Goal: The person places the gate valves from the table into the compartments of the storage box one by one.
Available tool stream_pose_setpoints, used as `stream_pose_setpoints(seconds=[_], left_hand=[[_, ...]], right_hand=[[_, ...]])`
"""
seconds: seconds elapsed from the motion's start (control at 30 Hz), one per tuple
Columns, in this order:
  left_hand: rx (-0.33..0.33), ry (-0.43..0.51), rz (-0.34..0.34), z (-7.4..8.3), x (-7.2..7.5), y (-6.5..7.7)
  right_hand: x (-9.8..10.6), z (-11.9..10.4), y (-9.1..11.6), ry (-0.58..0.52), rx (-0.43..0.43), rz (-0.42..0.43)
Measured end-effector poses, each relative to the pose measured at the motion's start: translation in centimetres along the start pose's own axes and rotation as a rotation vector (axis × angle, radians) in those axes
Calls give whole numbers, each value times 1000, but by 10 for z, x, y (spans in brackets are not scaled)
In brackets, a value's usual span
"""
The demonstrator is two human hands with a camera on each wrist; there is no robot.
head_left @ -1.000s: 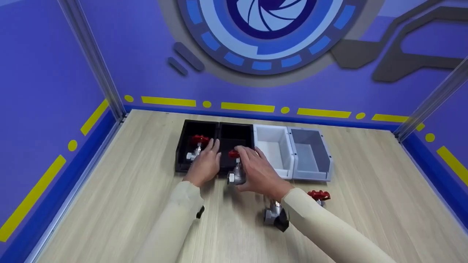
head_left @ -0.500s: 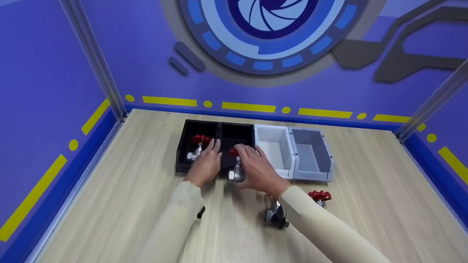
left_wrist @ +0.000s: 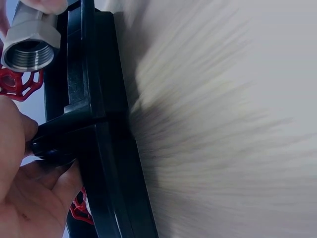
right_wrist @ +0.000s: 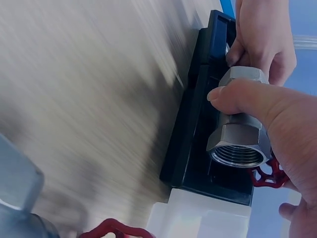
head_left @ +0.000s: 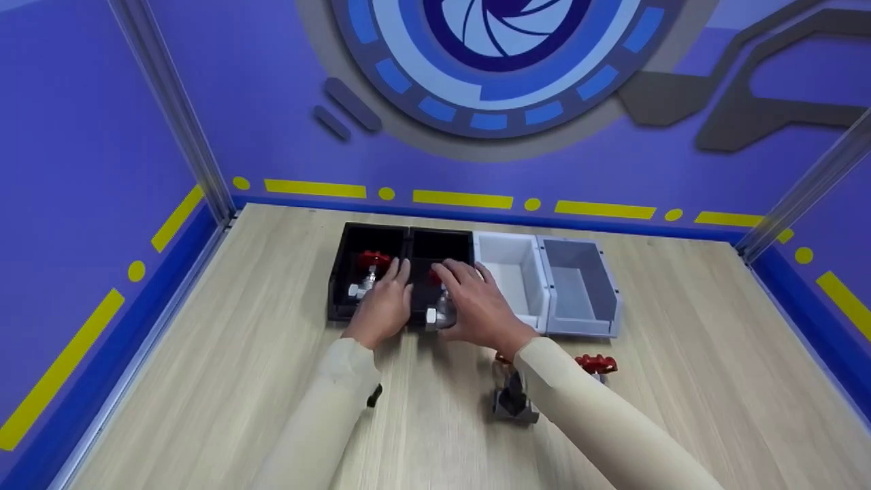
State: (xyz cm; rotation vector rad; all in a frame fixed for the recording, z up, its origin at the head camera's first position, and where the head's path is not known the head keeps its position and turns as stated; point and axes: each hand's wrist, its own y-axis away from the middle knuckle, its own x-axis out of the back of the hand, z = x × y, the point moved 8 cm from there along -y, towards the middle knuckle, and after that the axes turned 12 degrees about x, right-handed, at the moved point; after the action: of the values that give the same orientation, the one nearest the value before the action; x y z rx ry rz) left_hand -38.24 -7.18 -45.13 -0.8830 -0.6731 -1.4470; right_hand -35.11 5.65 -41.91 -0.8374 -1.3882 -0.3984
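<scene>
"Valve (head_left: pixel 441 314): where is it?"

"At the low front of the second black bin (head_left: pixel 442 246), counting from the left edge of the bench (head_left: pixel 170 354). It's slightly closer to the bench's back edge than half a second ago."

"Meaning what?"

"I'd judge it's farther into the bin, though I can't tell whether it touches the bottom."

"And the hands?"

"The right hand (head_left: pixel 480 303) pinches it, thumb (right_wrist: pixel 237 96) across the silver body, fingers up by the red wheel (head_left: pixel 435 275). The left hand (head_left: pixel 382 306) pinches the divider (left_wrist: pixel 64 136) where the two black bins meet, just beside another valve (head_left: pixel 373 260) in the left one."

"What else is about?"

"A third valve (head_left: pixel 503 408) and a fourth valve (head_left: pixel 597 364) are nearer the bench's front edge, both partly hidden by the right sleeve (head_left: pixel 578 395). Toward the right edge come a white bin (head_left: pixel 546 299) and a grey bin (head_left: pixel 582 325)."
</scene>
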Motion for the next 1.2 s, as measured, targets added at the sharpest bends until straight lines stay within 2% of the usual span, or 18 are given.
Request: stream_pose_setpoints(seconds=[0.3, 0.43, 0.73, 1.0, 1.2], left_hand=[[10, -3, -10, -1, -2, -1], [2, -11, -9, -1, -2, -2], [37, -8, -43, -3, -4, -2], [27, -11, -40, -2, -4, -3], [25, -16, -35, -2, -3, -3]], right_hand=[[1, 4, -7, 39, 15, 16], [1, 7, -9, 54, 2, 10], [3, 11, -15, 83, -29, 22], [2, 18, -18, 90, -71, 39], [-4, 23, -22, 89, -104, 18]])
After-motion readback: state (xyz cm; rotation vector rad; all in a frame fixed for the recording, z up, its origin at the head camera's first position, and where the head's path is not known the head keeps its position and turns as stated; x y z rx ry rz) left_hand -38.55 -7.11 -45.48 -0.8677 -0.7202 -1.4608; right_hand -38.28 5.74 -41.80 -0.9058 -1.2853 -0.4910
